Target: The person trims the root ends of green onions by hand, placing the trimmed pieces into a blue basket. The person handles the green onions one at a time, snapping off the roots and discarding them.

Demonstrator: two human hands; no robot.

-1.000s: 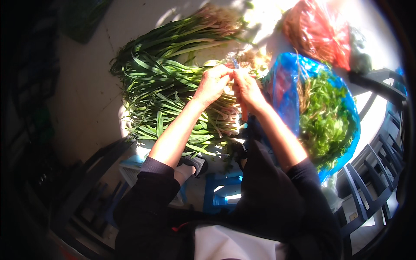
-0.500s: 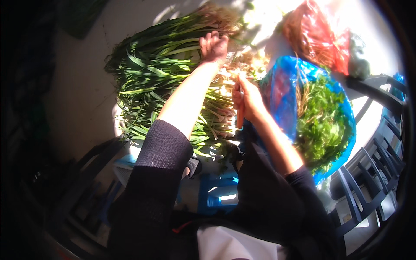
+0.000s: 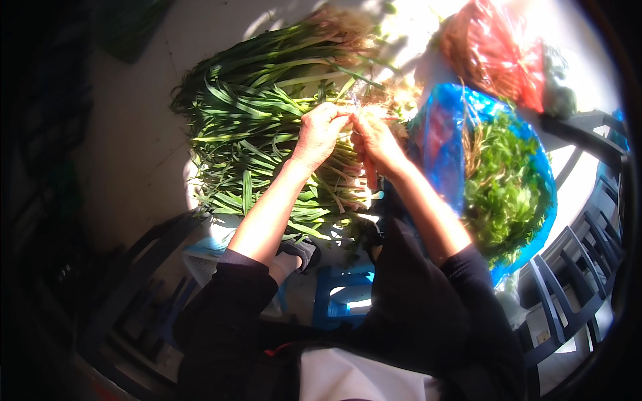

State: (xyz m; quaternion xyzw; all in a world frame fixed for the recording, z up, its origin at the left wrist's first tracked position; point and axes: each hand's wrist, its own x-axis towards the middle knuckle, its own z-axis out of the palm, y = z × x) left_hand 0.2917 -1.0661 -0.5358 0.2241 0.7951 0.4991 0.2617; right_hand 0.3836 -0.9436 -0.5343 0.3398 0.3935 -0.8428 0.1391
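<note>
A wide heap of green garlic (image 3: 251, 110) lies ahead of me, dark leaves to the left and pale, rooty ends to the right. Over its middle, my left hand (image 3: 319, 134) is closed in a pinch on the pale end of a thin stalk. My right hand (image 3: 380, 144) meets it fingertip to fingertip. An orange-brown handle (image 3: 370, 174), seemingly a knife's, is gripped in the right hand and points down toward me; any blade is hidden or lost in glare. Loose roots and trimmings (image 3: 401, 97) lie just beyond the right hand.
To the right stands an open blue plastic bag (image 3: 550, 200) holding leafy greens (image 3: 501, 194). Behind it sits a red plastic bag (image 3: 495, 57). A blue stool (image 3: 324, 294) is between my legs. Dark chairs (image 3: 568, 294) stand at the right, and a white basket (image 3: 200, 267) at the left.
My left hand has come back toward me from the far stalks and now meets the right hand, pinching a stalk. My right hand has stayed nearly in place, still gripping the handle.
</note>
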